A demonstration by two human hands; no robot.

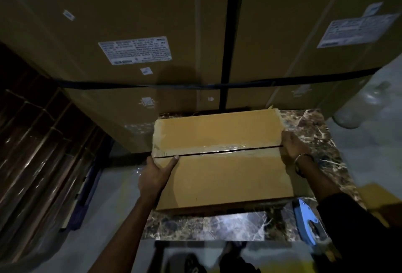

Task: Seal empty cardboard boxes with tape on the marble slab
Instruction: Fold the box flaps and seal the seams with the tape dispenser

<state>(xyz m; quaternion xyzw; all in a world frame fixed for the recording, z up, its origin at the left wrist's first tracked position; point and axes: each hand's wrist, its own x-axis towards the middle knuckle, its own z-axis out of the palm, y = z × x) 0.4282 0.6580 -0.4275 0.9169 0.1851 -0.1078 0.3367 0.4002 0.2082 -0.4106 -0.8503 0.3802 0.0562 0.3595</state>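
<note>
Steadying the box [221,161] at table [309,129] centre, left hand [155,174] grasping its 9 o'clock edge, right hand [292,143] its 3 o'clock edge; seam looks part-taped, next likely fetching tape dispenser [309,221] at 5 o'clock.

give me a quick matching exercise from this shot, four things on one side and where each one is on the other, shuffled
Things:
1. left hand
2. right hand
3. tape dispenser
4. cardboard box

Places:
A. lying on the near right corner of the marble slab
B. at the box's right edge, by the end of the seam
C. in the middle of the slab, flaps closed, clear tape along part of the seam
D. on the box's left edge, thumb on top near the seam

Pairs: 1-D, 2-B, 3-A, 4-C
</note>
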